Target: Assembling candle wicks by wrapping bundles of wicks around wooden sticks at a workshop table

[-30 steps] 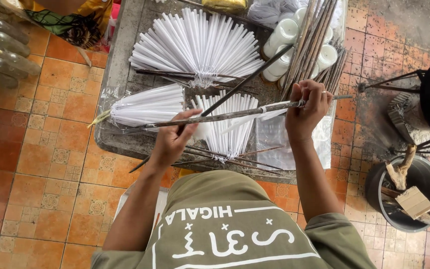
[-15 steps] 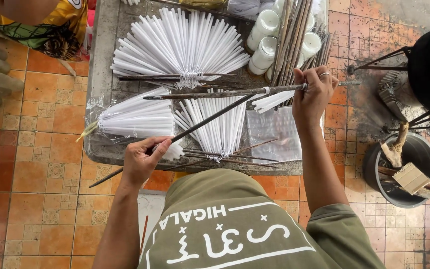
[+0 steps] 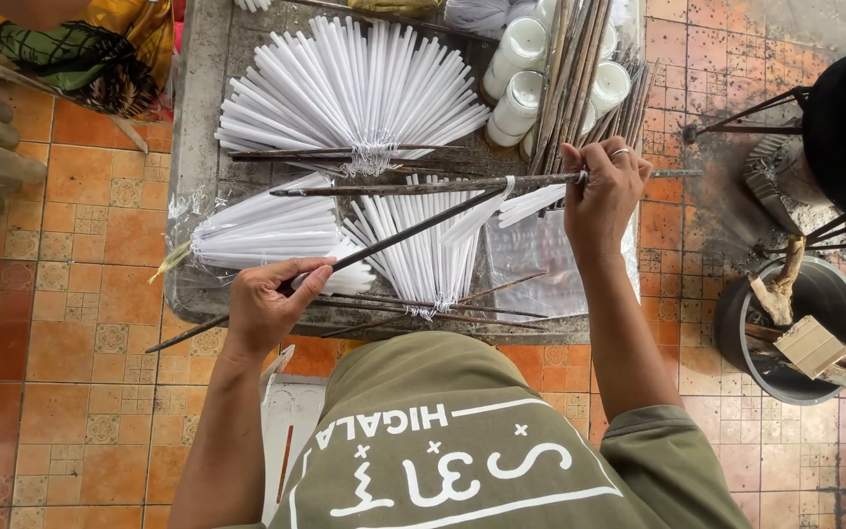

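The left hand (image 3: 268,306) was pinched around a long dark stick (image 3: 384,240), thumb and fingers pressed together on it near its lower end, so that a short tail ran down and outward past the grip while most of the length ran up and across toward the right hand (image 3: 604,188). The right hand was closed around a second, rusty rod (image 3: 423,184) lying nearly level, gripping it near its outer end; a short tip poked beyond the fist and the rest stretched inward over the grey worktable (image 3: 198,108). A white strip (image 3: 487,211) hung from that rod just inward of the right grip, where the dark stick's far tip met it. Beneath both sticks lay fans of white sticks (image 3: 354,93), and white cups (image 3: 521,44) stood beyond the right hand.
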